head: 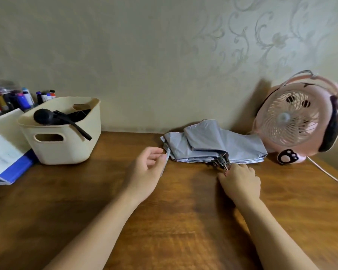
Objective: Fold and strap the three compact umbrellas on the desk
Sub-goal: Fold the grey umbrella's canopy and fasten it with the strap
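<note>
A grey compact umbrella (213,145) lies loosely collapsed on the wooden desk (105,201), its canopy in flat folds and its metal rib tips (221,162) poking out at the front. My left hand (147,172) pinches the grey closing strap (166,158) that hangs from the canopy's left end. My right hand (240,182) touches the rib tips with its fingertips, fingers curled. A black umbrella (55,116) with a round handle and a loose black strap rests inside the cream basket (66,149) at the left. No third umbrella is in view.
A pink desk fan (299,121) with a paw-print base stands right behind the grey umbrella; its white cord (328,174) trails along the right edge. Papers and a blue folder (6,158) lie at the left. Markers (18,100) stand behind the basket, by the wall.
</note>
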